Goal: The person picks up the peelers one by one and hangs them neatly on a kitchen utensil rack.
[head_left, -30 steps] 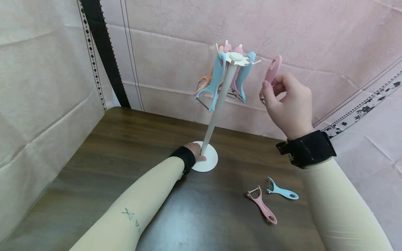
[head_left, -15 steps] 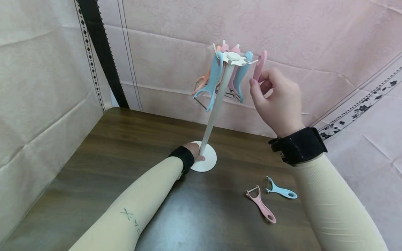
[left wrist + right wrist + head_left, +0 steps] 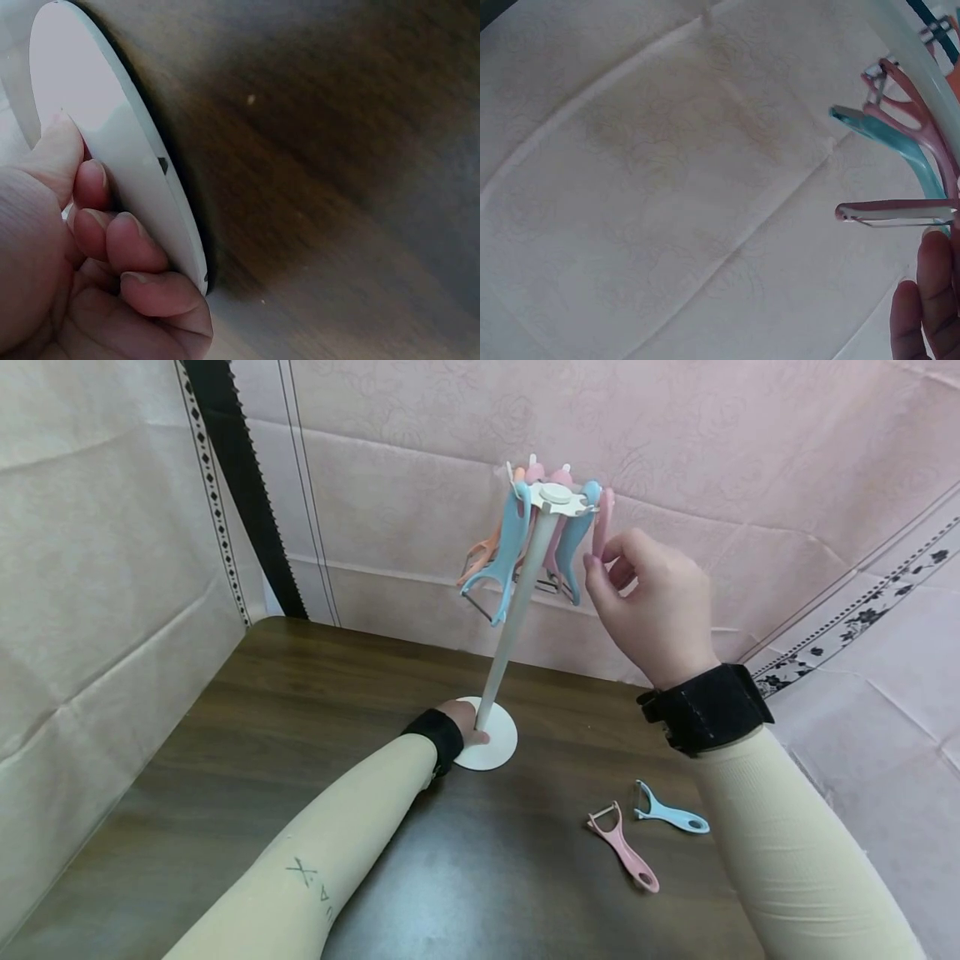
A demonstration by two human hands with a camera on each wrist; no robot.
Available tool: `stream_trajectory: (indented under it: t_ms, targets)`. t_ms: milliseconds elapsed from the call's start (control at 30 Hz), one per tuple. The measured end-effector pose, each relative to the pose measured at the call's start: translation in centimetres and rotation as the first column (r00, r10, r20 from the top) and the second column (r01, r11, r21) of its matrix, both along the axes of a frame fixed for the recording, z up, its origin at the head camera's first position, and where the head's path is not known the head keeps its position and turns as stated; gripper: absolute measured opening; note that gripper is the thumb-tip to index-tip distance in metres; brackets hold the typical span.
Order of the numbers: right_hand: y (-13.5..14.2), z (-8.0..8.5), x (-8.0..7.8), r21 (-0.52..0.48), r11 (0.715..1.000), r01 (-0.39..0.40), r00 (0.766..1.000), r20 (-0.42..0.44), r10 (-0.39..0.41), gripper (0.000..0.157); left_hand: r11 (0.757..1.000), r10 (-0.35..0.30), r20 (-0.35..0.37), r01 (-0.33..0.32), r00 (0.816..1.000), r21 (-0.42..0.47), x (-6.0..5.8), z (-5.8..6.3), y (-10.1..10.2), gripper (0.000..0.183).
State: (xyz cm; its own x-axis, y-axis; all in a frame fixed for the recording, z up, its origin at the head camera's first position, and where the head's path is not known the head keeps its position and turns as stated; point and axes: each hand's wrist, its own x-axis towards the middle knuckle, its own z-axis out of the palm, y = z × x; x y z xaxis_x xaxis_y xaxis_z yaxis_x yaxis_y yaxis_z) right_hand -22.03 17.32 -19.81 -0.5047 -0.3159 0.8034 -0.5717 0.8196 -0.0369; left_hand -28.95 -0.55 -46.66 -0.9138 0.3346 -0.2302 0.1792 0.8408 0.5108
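Observation:
A white rotating-top utensil stand [image 3: 517,610] rises from a round base [image 3: 501,746] on the table. My left hand [image 3: 462,720] grips the foot of its pole; in the left wrist view curled fingers [image 3: 135,244] lie low over the base. At the top right of the stand, my right hand [image 3: 652,602] pinches a pink peeler [image 3: 603,518], its handle end at a hook of the white top [image 3: 558,500]. The peeler's blade [image 3: 896,214] shows in the right wrist view. Beside it hangs a blue peeler [image 3: 573,539]; another blue peeler [image 3: 510,547] hangs at the left.
An orange peeler [image 3: 483,552] and pink ones [image 3: 558,477] hang at the stand's back. On the wooden table [image 3: 337,693] lie a pink peeler [image 3: 626,852] and a light blue peeler [image 3: 675,816]. Pale patterned cloth [image 3: 405,510] stands behind the table.
My right hand has moved left with the pink peeler, bringing its handle from apart from the stand to the right-hand hook. The left hand stays at the pole's foot.

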Motion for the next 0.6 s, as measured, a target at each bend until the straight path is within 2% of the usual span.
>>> stream_trajectory:
  t_ms: [333, 600]
  targets:
    - [0.01, -0.45, -0.06, 0.019, 1.0, -0.002, 1.0, -0.003, 0.002, 0.016, 1.0, -0.006, 0.003, 0.006, 1.0, 0.014, 0.06, -0.2, -0.06, 0.036]
    - [0.27, -0.7, -0.09, 0.014, 1.0, -0.001, 1.0, 0.019, 0.001, 0.017, 1.0, -0.018, 0.005, 0.018, 1.0, 0.001, 0.01, 0.18, -0.1, 0.038]
